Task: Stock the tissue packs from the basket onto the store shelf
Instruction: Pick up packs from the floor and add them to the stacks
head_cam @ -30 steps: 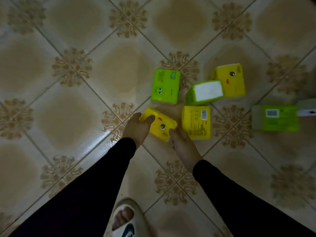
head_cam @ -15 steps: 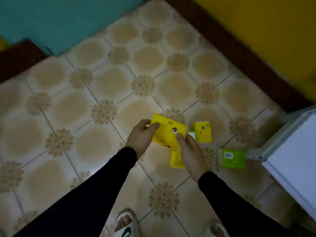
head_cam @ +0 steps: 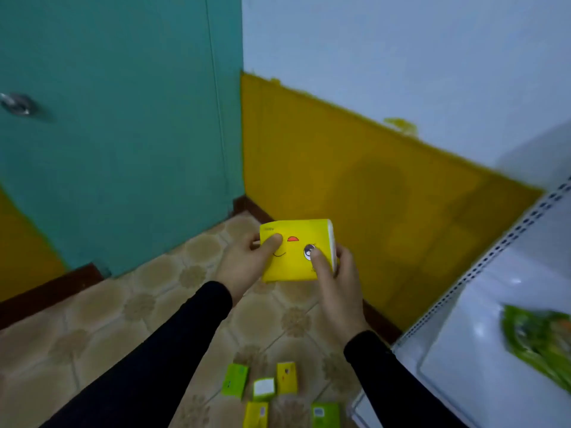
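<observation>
A yellow tissue pack with a cartoon face is held up in front of me at chest height. My left hand grips its left edge, thumb on the face. My right hand grips its right edge, thumb near the printed eye. Several more packs lie on the tiled floor below: a green one, a white-topped green one, a yellow one, another yellow one and another green one. The white store shelf stands to the right. No basket is in view.
A green packet lies blurred on the shelf at the right. The shelf's perforated upright runs diagonally. A teal door fills the left, and a yellow-and-white wall stands ahead.
Both hands lifted the yellow face pack off the floor and raised it. My view swung up from the floor to the wall and shelf, leaving the other packs below.
</observation>
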